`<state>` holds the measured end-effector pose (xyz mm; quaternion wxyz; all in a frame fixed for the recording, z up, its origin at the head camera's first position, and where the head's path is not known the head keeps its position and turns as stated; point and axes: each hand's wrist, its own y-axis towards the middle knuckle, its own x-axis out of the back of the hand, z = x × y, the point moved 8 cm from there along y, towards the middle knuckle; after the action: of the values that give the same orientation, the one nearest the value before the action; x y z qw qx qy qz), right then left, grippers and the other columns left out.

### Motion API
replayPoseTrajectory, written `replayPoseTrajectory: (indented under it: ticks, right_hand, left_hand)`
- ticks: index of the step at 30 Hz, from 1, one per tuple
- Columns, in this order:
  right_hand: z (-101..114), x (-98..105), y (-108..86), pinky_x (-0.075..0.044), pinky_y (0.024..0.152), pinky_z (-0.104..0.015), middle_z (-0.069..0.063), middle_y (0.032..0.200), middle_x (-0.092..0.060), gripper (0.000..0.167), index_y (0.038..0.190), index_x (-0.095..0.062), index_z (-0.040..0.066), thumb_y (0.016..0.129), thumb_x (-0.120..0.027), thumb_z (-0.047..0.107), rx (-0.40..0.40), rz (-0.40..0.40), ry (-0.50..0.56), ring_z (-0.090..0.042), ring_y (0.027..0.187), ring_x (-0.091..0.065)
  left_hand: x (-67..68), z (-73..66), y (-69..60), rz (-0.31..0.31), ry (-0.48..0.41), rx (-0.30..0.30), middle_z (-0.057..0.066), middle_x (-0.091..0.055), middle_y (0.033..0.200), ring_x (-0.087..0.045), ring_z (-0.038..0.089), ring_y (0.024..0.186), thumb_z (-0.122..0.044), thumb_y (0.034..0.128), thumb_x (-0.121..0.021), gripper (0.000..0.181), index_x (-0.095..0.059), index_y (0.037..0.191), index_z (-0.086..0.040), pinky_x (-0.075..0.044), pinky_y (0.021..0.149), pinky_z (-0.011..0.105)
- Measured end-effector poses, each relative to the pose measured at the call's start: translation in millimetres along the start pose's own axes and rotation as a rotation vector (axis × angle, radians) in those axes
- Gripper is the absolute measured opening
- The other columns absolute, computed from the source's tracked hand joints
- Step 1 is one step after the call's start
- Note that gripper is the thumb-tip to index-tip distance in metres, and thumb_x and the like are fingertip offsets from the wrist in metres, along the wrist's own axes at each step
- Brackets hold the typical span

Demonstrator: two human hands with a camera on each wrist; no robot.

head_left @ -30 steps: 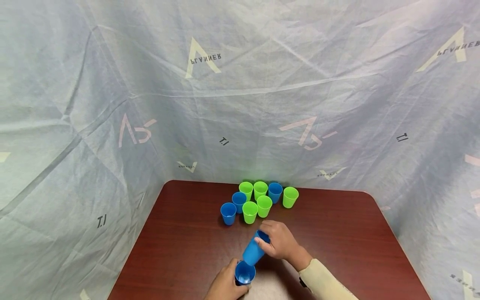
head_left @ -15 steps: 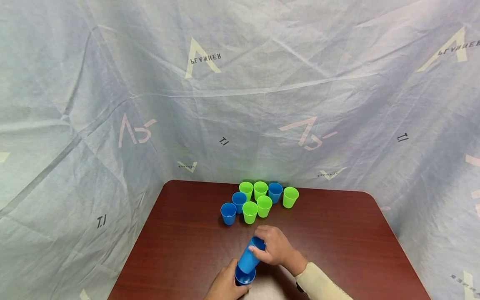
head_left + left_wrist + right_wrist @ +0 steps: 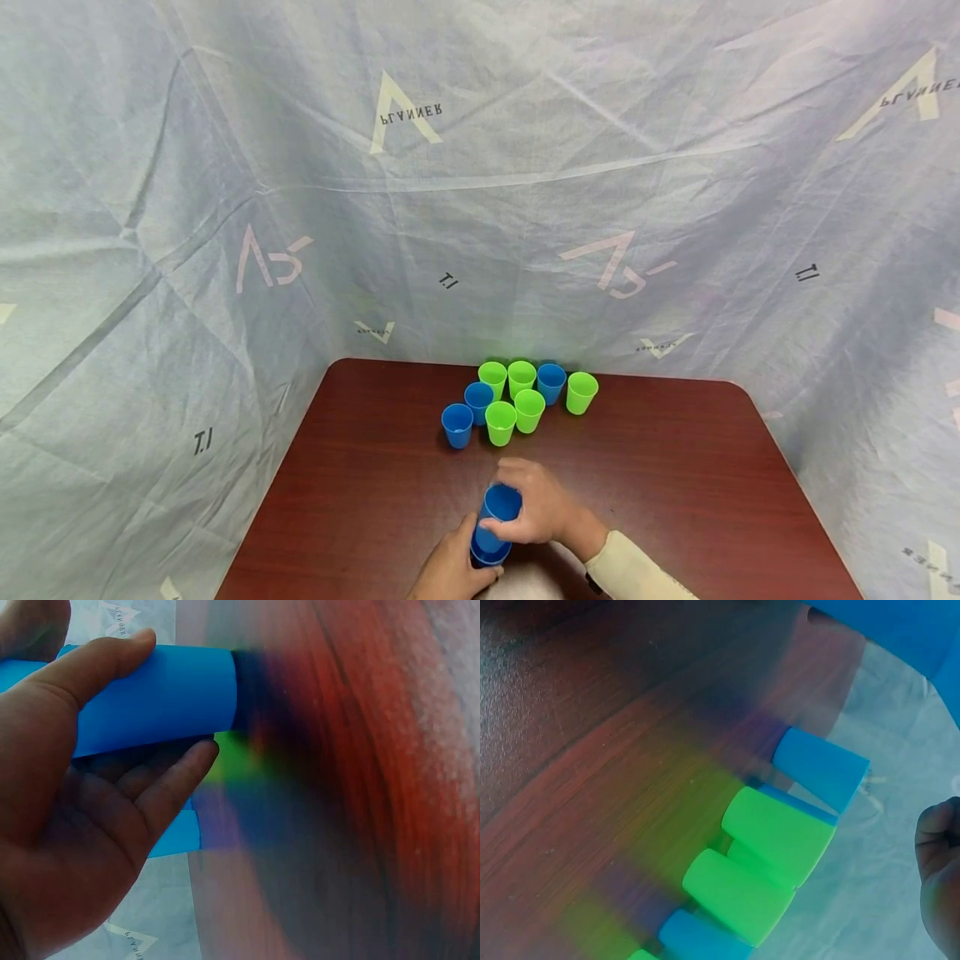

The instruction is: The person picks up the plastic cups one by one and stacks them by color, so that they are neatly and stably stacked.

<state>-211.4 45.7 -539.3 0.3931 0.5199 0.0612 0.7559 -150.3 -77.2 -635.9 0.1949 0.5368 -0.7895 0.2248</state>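
Observation:
My left hand [image 3: 452, 562] grips a blue cup [image 3: 491, 558] near the front of the table, thumb and fingers on either side of it. In the left wrist view that cup [image 3: 165, 697] fills the space between thumb and fingers. A second blue cup [image 3: 501, 502], slightly tilted, has its lower part inside the first one. My right hand [image 3: 540, 504] holds this upper cup near its rim. The right wrist view catches only part of the right hand [image 3: 939, 862] at its edge, with blue cup surface [image 3: 889, 626] in the top corner.
Farther back on the brown table [image 3: 360, 467] several cups stand upright in a loose cluster. Green cups [image 3: 501, 423] mix with blue cups [image 3: 457, 427], and one green cup [image 3: 582, 392] is at the right end. A grey cloth [image 3: 510, 217] hangs behind and at both sides.
My right hand has brought the upper blue cup left and down, and it has become more upright as its base sank into the lower cup. The left hand keeps its place.

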Motion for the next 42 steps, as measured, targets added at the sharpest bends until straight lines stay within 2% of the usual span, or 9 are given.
replayPoseTrajectory:
  ticks: [3, 6, 10, 14, 18, 23, 26, 32, 42]
  right_hand:
    - [5, -6, -0.7, -0.047, 0.071, -0.007, 0.013, 0.087, -0.060, 0.037, 0.098, -0.067, 0.024, 0.084, -0.082, 0.055, 0.021, 0.030, -0.006, 0.002, 0.081, -0.053]
    - [8, -11, -2.5, -0.047, 0.072, -0.007, 0.012, 0.089, -0.061, 0.038, 0.099, -0.067, 0.023, 0.085, -0.081, 0.056, 0.038, 0.043, -0.024, 0.001, 0.082, -0.054]
    - [11, -14, -4.2, -0.045, 0.071, -0.006, 0.012, 0.086, -0.059, 0.039, 0.099, -0.069, 0.023, 0.085, -0.081, 0.057, 0.058, 0.017, -0.052, 0.001, 0.079, -0.052]
    - [17, -17, -5.5, -0.041, 0.073, -0.004, 0.012, 0.083, -0.057, 0.039, 0.096, -0.071, 0.022, 0.083, -0.083, 0.057, 0.106, -0.014, -0.076, 0.001, 0.077, -0.050]
    - [23, -19, -7.5, -0.041, 0.075, -0.004, 0.011, 0.083, -0.057, 0.041, 0.094, -0.071, 0.022, 0.081, -0.084, 0.059, 0.149, -0.022, -0.103, 0.001, 0.078, -0.050]
    - [25, -24, -11.0, -0.039, 0.074, -0.002, 0.012, 0.082, -0.056, 0.042, 0.092, -0.072, 0.022, 0.080, -0.085, 0.059, 0.161, -0.017, -0.104, 0.002, 0.077, -0.047]
    - [25, -27, -13.0, -0.037, 0.074, -0.002, 0.013, 0.081, -0.054, 0.041, 0.091, -0.072, 0.022, 0.080, -0.085, 0.060, 0.171, -0.006, -0.102, 0.003, 0.077, -0.046]
    - [25, -33, -16.5, -0.035, 0.073, -0.003, 0.013, 0.080, -0.051, 0.041, 0.091, -0.071, 0.023, 0.080, -0.085, 0.060, 0.188, 0.001, -0.100, 0.003, 0.076, -0.042]
    - [22, -41, -21.5, -0.033, 0.069, -0.002, 0.012, 0.081, -0.051, 0.044, 0.095, -0.074, 0.026, 0.080, -0.082, 0.067, 0.159, 0.034, -0.121, 0.004, 0.076, -0.040]
  left_hand:
    - [0.3, -1.1, -0.7, 0.005, -0.012, -0.016, 0.013, -0.071, 0.133, -0.072, 0.020, 0.111, -0.031, 0.0859, -0.088, 0.081, -0.046, 0.150, -0.005, -0.060, 0.092, 0.044]
    - [1.1, -1.4, -1.7, -0.014, -0.008, -0.045, 0.011, -0.072, 0.131, -0.072, 0.017, 0.111, -0.031, 0.0853, -0.089, 0.079, -0.048, 0.148, -0.005, -0.060, 0.091, 0.039]
    - [2.1, -0.4, -2.8, -0.043, 0.009, -0.059, 0.010, -0.073, 0.129, -0.072, 0.016, 0.110, -0.032, 0.0848, -0.089, 0.077, -0.051, 0.146, -0.005, -0.060, 0.089, 0.035]
    - [1.9, 0.6, -3.0, -0.044, 0.009, -0.058, 0.010, -0.072, 0.131, -0.071, 0.017, 0.113, -0.033, 0.0844, -0.090, 0.080, -0.050, 0.148, -0.005, -0.060, 0.090, 0.035]
    - [2.7, 0.3, -3.5, -0.060, -0.006, -0.097, 0.004, -0.075, 0.127, -0.070, 0.009, 0.110, -0.032, 0.0832, -0.090, 0.071, -0.058, 0.142, -0.010, -0.059, 0.090, 0.031]
    - [3.9, -2.6, -3.8, -0.100, -0.047, -0.184, -0.007, -0.079, 0.111, -0.068, -0.002, 0.097, -0.030, 0.0829, -0.090, 0.045, -0.071, 0.122, -0.021, -0.058, 0.082, 0.026]
    - [3.5, -1.9, -3.9, -0.111, -0.062, -0.199, -0.010, -0.079, 0.106, -0.068, -0.004, 0.093, -0.031, 0.0827, -0.090, 0.038, -0.073, 0.116, -0.023, -0.058, 0.079, 0.025]
    - [2.1, 0.4, -3.5, -0.108, -0.084, -0.193, -0.010, -0.079, 0.101, -0.068, -0.004, 0.089, -0.031, 0.0815, -0.091, 0.033, -0.075, 0.109, -0.022, -0.057, 0.076, 0.023]
    - [2.4, -1.0, -5.5, -0.155, -0.038, -0.257, -0.003, -0.080, 0.104, -0.071, 0.002, 0.094, -0.028, 0.0835, -0.089, 0.036, -0.075, 0.114, -0.016, -0.059, 0.079, 0.024]
